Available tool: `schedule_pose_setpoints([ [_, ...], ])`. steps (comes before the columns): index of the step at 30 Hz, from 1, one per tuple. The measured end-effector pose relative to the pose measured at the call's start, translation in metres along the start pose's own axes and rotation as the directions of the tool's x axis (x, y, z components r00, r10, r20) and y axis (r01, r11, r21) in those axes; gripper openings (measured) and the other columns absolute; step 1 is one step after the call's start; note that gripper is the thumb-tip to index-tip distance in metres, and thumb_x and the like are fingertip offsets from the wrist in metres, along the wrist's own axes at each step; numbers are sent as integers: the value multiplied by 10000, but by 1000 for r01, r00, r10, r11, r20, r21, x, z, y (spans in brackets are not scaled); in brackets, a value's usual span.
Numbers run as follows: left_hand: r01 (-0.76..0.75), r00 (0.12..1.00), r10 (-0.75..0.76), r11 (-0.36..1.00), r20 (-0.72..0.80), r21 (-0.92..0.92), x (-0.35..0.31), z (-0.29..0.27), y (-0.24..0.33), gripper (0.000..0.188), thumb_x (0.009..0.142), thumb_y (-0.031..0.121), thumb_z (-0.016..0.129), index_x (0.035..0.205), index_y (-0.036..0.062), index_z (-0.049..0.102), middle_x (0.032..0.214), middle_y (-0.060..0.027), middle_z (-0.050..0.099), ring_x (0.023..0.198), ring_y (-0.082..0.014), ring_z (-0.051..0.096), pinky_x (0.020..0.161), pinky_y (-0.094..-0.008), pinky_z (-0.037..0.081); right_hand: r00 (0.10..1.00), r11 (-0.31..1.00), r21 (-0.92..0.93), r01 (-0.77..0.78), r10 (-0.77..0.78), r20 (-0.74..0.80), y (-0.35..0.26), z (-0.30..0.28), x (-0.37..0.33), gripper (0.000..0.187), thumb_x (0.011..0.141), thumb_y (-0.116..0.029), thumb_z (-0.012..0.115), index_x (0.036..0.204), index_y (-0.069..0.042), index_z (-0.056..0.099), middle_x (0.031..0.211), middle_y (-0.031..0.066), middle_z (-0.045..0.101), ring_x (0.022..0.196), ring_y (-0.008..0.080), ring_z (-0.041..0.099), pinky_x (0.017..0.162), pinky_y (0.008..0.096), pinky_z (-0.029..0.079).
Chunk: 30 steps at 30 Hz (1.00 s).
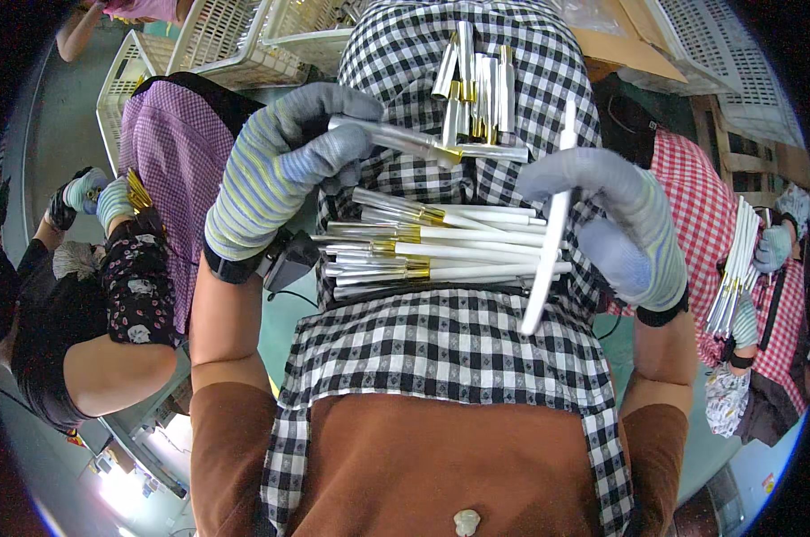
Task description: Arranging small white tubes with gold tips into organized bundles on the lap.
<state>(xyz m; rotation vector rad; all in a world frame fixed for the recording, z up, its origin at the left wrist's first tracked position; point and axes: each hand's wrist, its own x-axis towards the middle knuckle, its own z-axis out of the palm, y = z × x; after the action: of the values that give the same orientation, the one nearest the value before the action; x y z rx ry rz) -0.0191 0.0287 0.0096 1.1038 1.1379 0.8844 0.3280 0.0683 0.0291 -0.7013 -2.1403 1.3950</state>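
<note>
Between the thumb and fingers of my gloved left hand (288, 166) is a silver metal tube (400, 141) with a gold band, its far end pointing right. My gloved right hand (624, 215) is closed around a slim white handle (548, 259), held upright and slightly slanted. Another silver tube (494, 153) lies just past the tip of the one in my left hand. Below both hands, a row of white handles fitted with silver-and-gold tubes (441, 246) rests crosswise on my lap. Farther up the checked apron (369, 54) sits a loose pile of silver-and-gold tubes (483, 94).
White plastic crates (221, 40) stand beyond my knees at the left, with another crate (709, 45) at the far right beside a cardboard box (624, 54). Gloved co-workers sit close on both sides; the right one holds a bundle of white handles (734, 259).
</note>
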Motion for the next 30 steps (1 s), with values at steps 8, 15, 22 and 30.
schedule_pose_setpoints([
  [8, -31, 999, 35, 994, 38, -102, 1, 6, -8, 246, 1020, 208, 699, 1185, 30, 660, 899, -32, 717, 754, -67, 673, 652, -195, 531, 977, 867, -490, 95, -176, -122, 7, 18, -1, 479, 982, -9, 637, 1454, -36, 558, 1222, 171, 739, 854, 205, 736, 700, 343, 589],
  [15, -15, 999, 15, 1000, 32, -1, -3, 19, -9, 285, 1006, 258, 729, 1165, 33, 655, 897, -29, 712, 752, -75, 676, 658, -201, 536, 990, 589, -803, 89, -139, 8, 0, 16, -7, 552, 847, -98, 668, 1398, -125, 661, 1109, 90, 761, 829, 274, 729, 676, 400, 561],
  [22, -57, 995, 65, 992, 72, -110, -7, 40, -11, 332, 1003, 264, 736, 1191, 5, 646, 900, -48, 713, 753, -87, 685, 668, -207, 553, 975, 608, -780, 149, -220, 14, -7, 15, -3, 509, 840, -32, 732, 1342, -109, 698, 940, 104, 753, 743, 285, 703, 662, 410, 557],
  [30, -15, 1000, 15, 996, -1, -89, -10, 34, -6, 252, 1003, 198, 723, 1163, 15, 657, 901, -61, 717, 745, -86, 676, 681, -217, 550, 982, 566, -813, 136, -183, 37, -13, 6, -7, 537, 821, -94, 715, 1357, -115, 683, 913, 98, 725, 729, 284, 683, 617, 420, 535],
])
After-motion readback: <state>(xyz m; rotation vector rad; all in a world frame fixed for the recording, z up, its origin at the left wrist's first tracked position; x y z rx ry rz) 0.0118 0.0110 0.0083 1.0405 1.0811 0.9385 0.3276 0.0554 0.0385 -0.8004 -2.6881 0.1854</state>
